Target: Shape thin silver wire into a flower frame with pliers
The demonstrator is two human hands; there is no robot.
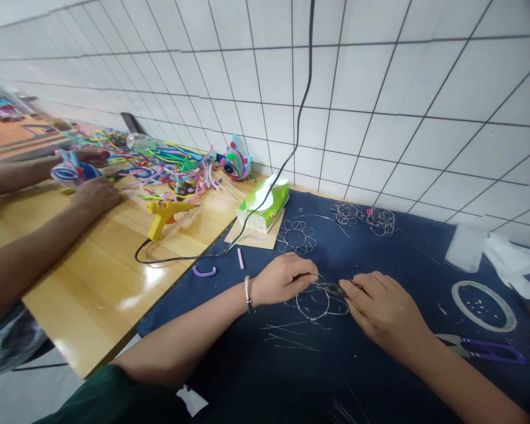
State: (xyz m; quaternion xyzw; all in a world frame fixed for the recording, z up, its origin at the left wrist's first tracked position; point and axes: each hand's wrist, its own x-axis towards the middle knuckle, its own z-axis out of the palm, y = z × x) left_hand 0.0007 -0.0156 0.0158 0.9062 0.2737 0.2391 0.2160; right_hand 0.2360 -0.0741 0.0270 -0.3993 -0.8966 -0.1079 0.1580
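My left hand (pixel 287 277), with a bracelet at the wrist, pinches the upper edge of a wire flower frame (pixel 312 318) made of a ring with loops. My right hand (pixel 382 303) is wrapped round a pair of pliers (pixel 333 288), whose jaws meet the wire beside my left fingertips. The exact spot where the jaws bite is too small to make out. Below the frame several cut wires (pixel 289 340) lie on the dark blue cloth (pixel 256 377). A finished-looking wire flower (pixel 297 237) rests flat beyond my left hand.
A tissue pack (pixel 265 203) stands on cardboard, with a black cable (pixel 297 129) hanging across it to a yellow glue gun (pixel 163 217). Wire bundles (pixel 380 222), a tape roll (pixel 483 306) and purple snips (pixel 490 350) lie rightward. At left, a co-worker's hands (pixel 96 197) handle a colourful piece near pipe cleaners.
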